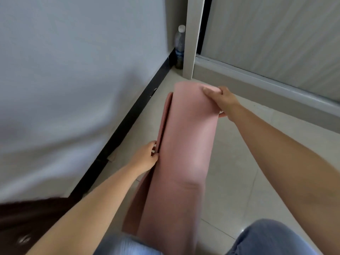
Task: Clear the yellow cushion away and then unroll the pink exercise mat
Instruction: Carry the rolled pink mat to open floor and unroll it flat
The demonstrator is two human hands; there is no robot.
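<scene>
The pink exercise mat point(184, 148) is rolled up and runs lengthwise away from me, from between my knees toward the far corner. My right hand point(219, 100) grips the roll's far end, thumb on top. My left hand point(147, 157) pinches the loose outer edge of the mat along the roll's left side, about halfway down. That flap stands slightly away from the roll. No yellow cushion is in view.
A white wall with a black skirting board point(128, 126) runs along the left. A plastic bottle point(180, 46) stands in the far corner beside a pale door frame point(193, 37). Light floor tiles point(239, 172) spread to the right. My jeans-clad knee point(272, 238) is at the bottom.
</scene>
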